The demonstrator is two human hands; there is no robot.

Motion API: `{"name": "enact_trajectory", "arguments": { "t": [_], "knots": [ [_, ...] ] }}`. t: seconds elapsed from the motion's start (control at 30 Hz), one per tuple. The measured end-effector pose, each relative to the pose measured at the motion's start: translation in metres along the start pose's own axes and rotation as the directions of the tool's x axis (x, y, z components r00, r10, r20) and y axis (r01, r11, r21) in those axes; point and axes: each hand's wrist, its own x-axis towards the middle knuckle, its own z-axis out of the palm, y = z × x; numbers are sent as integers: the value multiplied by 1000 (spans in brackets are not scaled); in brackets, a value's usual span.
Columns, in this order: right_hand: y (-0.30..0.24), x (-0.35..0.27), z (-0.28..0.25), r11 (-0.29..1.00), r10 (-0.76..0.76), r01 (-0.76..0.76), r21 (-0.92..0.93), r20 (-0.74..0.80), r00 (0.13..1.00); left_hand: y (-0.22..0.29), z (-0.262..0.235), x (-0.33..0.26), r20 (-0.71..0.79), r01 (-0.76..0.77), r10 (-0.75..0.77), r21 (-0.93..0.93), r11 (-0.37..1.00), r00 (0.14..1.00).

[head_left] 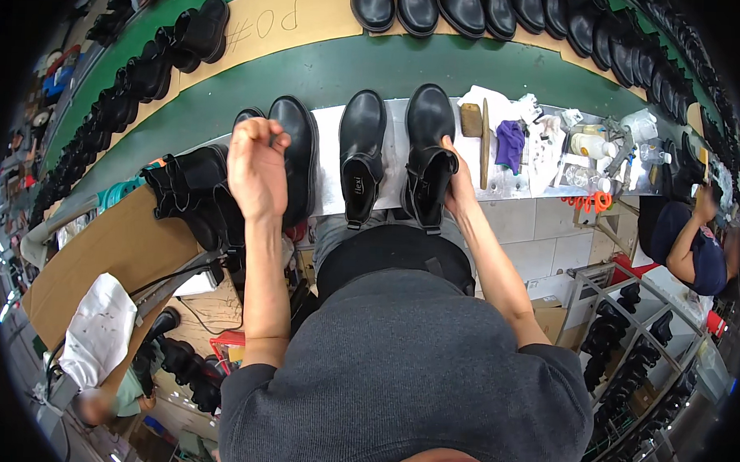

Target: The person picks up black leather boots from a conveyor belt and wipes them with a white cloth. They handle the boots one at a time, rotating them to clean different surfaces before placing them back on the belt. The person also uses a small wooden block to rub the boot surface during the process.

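My right hand [460, 184] grips the right side of a black ankle boot [430, 123], its thumb along the boot's edge. That boot lies on the metal worktop with its toe pointing away from me. To its left lies a matching boot [364, 125], untouched, with its opening toward me. My left hand [256, 168] is raised with the palm up and fingers loosely curled, nothing visible in it. It partly covers a further black boot [294, 126] on the left. More black boots [196, 184] are bunched beside my left wrist.
Right of the boots lie a brush [471, 119], a wooden stick [485, 145], a purple cloth [510, 146], a stained white cloth [545, 151] and bottles [593, 146]. Boots line the green conveyor's [335, 67] far side. A co-worker [691, 242] is at the far right; another person [124, 397] is lower left.
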Motion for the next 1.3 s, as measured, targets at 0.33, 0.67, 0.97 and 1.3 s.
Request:
{"name": "enact_trajectory", "arguments": {
  "t": [0.33,0.67,0.97,1.3],
  "knots": [
    [-12,18,-3,424,-254,53,-904,-62,965,-94,-29,-32,-313,743,-686,427,515,656],
    [-44,68,52,1,-88,-167,-986,-166,982,-136,7,57,-295,147,-628,949,-278,720],
    [-63,59,25,247,-114,93,-964,66,991,-123,-43,52,-208,497,-587,776,389,782],
    [-84,-31,47,702,195,13,-712,209,958,-60,-11,-2,191,592,-754,511,623,629]
  ]
}}
